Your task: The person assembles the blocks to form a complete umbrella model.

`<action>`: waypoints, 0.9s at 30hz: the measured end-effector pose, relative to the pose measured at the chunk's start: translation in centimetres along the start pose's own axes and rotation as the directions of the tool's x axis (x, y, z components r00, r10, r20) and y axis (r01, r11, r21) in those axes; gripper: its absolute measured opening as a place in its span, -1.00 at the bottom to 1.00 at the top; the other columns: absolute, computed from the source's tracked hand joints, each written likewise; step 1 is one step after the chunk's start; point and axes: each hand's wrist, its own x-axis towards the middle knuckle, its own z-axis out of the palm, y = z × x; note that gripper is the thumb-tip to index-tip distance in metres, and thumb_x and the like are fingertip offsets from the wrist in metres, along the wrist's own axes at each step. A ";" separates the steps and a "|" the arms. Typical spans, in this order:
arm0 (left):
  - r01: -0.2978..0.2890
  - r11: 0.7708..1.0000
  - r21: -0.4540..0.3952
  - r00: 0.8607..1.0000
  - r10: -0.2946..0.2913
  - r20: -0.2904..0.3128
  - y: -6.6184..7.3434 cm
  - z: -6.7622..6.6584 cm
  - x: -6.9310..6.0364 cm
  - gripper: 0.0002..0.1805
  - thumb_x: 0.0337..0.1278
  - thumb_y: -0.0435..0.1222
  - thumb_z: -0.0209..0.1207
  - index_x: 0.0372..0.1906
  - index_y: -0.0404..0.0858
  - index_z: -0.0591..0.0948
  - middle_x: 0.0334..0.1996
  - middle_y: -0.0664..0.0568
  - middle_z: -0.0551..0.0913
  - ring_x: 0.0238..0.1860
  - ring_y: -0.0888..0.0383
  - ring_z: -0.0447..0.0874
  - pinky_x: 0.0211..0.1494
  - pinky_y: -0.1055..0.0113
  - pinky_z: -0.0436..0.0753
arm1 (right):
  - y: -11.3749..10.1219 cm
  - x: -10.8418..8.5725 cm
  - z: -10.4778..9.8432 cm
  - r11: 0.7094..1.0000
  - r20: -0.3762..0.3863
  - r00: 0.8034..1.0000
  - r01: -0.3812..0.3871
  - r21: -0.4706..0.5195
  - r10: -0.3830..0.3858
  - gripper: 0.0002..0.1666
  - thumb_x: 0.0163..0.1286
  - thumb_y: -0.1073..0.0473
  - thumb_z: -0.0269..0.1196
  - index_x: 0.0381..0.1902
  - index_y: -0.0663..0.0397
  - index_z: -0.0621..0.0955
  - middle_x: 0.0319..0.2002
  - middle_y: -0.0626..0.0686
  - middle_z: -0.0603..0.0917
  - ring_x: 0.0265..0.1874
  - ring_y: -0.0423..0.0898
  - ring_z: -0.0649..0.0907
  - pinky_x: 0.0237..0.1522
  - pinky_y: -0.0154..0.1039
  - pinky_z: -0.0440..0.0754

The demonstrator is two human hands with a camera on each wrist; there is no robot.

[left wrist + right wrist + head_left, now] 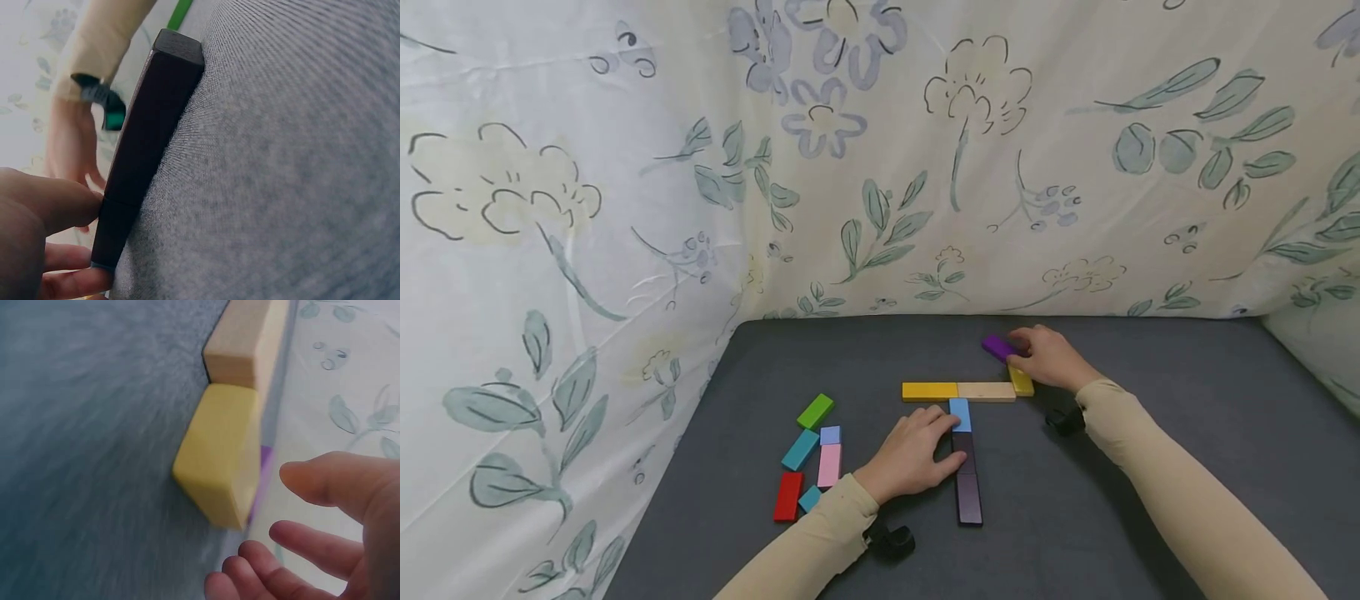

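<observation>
L hand [913, 450], thumb & fingers apart, touches blue blk [959, 412] & dark blk [967, 443]; R hand [1048, 358], digits apart, nr purple blk [997, 347] (yellow blk [1022, 382] just beside).

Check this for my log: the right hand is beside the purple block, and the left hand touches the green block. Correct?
Wrong block for the left hand: it touches a dark block, as the left wrist view shows; the right hand is beside the purple block.

Floral cloth [887, 154] behind and beside a dark grey surface [1045, 517] hides what sort of room this is.
</observation>
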 end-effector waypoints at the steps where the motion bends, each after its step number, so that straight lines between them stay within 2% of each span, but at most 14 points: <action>1: -0.001 1.000 0.001 1.000 0.001 -0.001 0.0 0.0 0.0 -0.44 0.43 0.07 0.22 0.38 -0.08 0.58 0.15 0.09 0.62 0.10 0.15 0.53 0.16 0.23 0.56 | 0.1 -0.6 -0.3 1.000 -0.003 1.000 0.003 -0.004 -0.003 -0.36 0.46 0.11 0.29 0.37 0.39 0.51 0.09 0.39 0.62 0.03 0.26 0.66 0.04 0.21 0.64; 5: 0.000 1.000 0.010 1.000 0.000 -0.003 0.2 0.1 -0.2 -0.45 0.43 0.07 0.22 0.38 -0.08 0.57 0.15 0.08 0.62 0.09 0.14 0.53 0.17 0.21 0.56 | 0.7 -3.1 -1.3 1.000 -0.009 1.000 0.009 -0.019 -0.009 -0.35 0.48 0.08 0.28 0.37 0.41 0.50 0.07 0.36 0.61 0.01 0.24 0.64 0.02 0.22 0.62; 11: -0.008 1.000 0.014 1.000 0.008 -0.012 0.4 0.1 -0.4 -0.45 0.44 0.06 0.21 0.38 -0.09 0.58 0.14 0.08 0.62 0.09 0.14 0.53 0.18 0.20 0.57 | 1.5 -7.4 -2.5 0.997 -0.010 1.000 -0.009 -0.079 0.008 -0.34 0.46 0.06 0.33 0.33 0.43 0.52 -0.10 0.26 0.61 -0.17 0.09 0.60 -0.16 0.10 0.58; 18: -0.018 1.000 0.007 1.000 0.018 -0.017 0.2 0.0 -0.2 -0.45 0.44 0.05 0.21 0.38 -0.10 0.58 0.15 0.07 0.62 0.10 0.14 0.54 0.18 0.20 0.57 | 2.7 -12.8 -3.6 0.991 -0.017 0.999 -0.036 -0.125 0.035 -0.32 0.42 0.04 0.38 0.30 0.43 0.54 -0.15 0.22 0.62 -0.25 0.03 0.61 -0.28 0.01 0.58; 23: -0.023 1.000 0.002 1.000 0.023 -0.019 0.1 -0.2 -0.2 -0.45 0.44 0.05 0.22 0.38 -0.11 0.58 0.15 0.06 0.62 0.11 0.13 0.54 0.19 0.20 0.57 | 3.9 -15.9 -4.1 0.985 0.009 0.997 -0.076 -0.154 0.079 -0.34 0.42 0.04 0.38 0.27 0.45 0.56 -0.27 0.08 0.59 -0.41 -0.13 0.48 -0.39 -0.13 0.45; 27: -0.022 1.000 -0.006 1.000 0.022 -0.014 0.0 -0.4 -0.2 -0.45 0.44 0.04 0.22 0.38 -0.11 0.58 0.15 0.05 0.62 0.13 0.12 0.54 0.21 0.18 0.57 | 4.6 -17.7 -4.2 0.979 0.021 0.994 -0.104 -0.174 0.110 -0.31 0.42 -0.03 0.38 0.24 0.45 0.57 -0.33 0.01 0.55 -0.49 -0.16 0.41 -0.45 -0.18 0.36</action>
